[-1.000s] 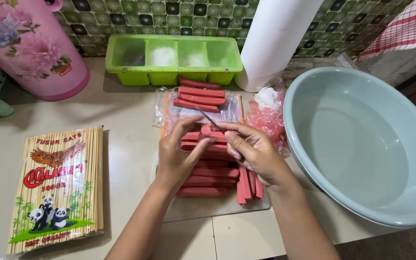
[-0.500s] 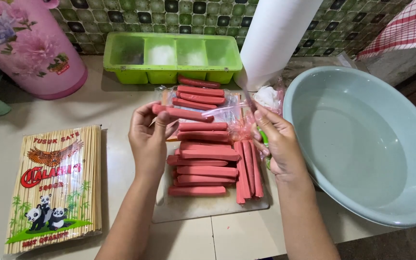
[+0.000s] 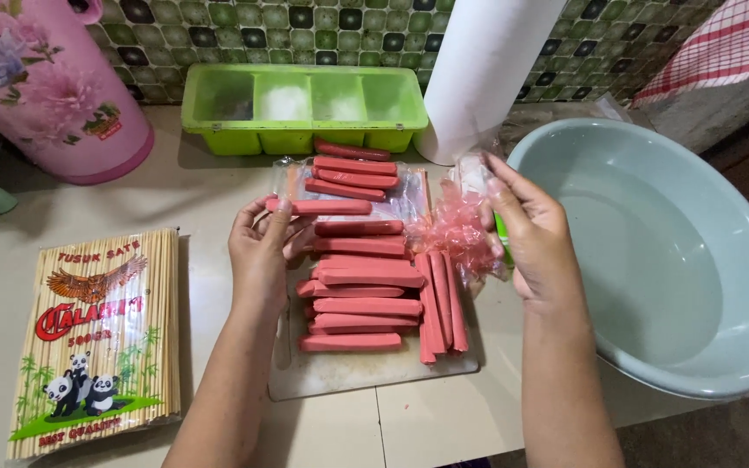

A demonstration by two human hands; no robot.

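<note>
My left hand (image 3: pixel 262 251) holds one long red sausage (image 3: pixel 322 207) by its left end, level above the cutting board (image 3: pixel 340 373). My right hand (image 3: pixel 535 238) pinches a crumpled clear and red plastic wrapper (image 3: pixel 454 230) at the board's right edge. Several peeled red sausages (image 3: pixel 366 299) lie stacked on the board, most crosswise and three lengthwise at the right. More sausages (image 3: pixel 353 169) rest on an opened clear plastic pack behind them.
A large pale green basin (image 3: pixel 695 286) sits at the right. A green compartment tray (image 3: pixel 301 104) and a paper towel roll (image 3: pixel 487 69) stand at the back. A pink jug (image 3: pixel 54 87) is at back left. A pack of bamboo skewers (image 3: pixel 101 334) lies at left.
Both hands have moved apart from the sausage pile. The left hand now holds a bare sausage out to the left, and the right hand has drawn the wrapper away to the right.
</note>
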